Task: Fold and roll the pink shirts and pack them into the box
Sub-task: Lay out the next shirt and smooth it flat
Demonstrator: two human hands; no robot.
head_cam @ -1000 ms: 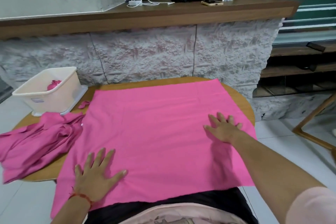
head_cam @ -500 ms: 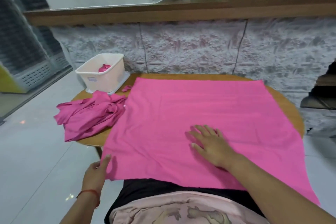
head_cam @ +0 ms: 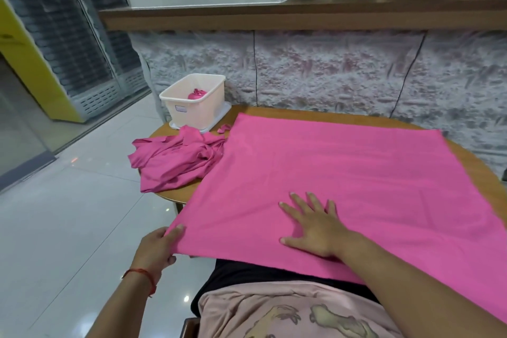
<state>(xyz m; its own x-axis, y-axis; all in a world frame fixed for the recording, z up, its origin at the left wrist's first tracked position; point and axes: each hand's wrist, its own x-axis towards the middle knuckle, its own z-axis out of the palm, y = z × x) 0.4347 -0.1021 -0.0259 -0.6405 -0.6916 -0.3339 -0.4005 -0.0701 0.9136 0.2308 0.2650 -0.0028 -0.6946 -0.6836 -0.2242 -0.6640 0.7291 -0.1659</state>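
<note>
Your left hand [head_cam: 157, 248] is pinching the near-left corner of the shirt [head_cam: 329, 167], which is lying flat across the table [head_cam: 482, 173], its near edge hanging over your lap. Your right hand [head_cam: 315, 228] is pressing on it, fingers straight, gripping nothing. A pile [head_cam: 175, 164] of shirts is sitting just left of it. The box [head_cam: 203, 115] behind the pile is holding one roll [head_cam: 195, 95].

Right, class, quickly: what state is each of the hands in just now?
Left hand: pinching the near left corner of the spread pink shirt.
Right hand: open, pressing flat on the same shirt.
</note>
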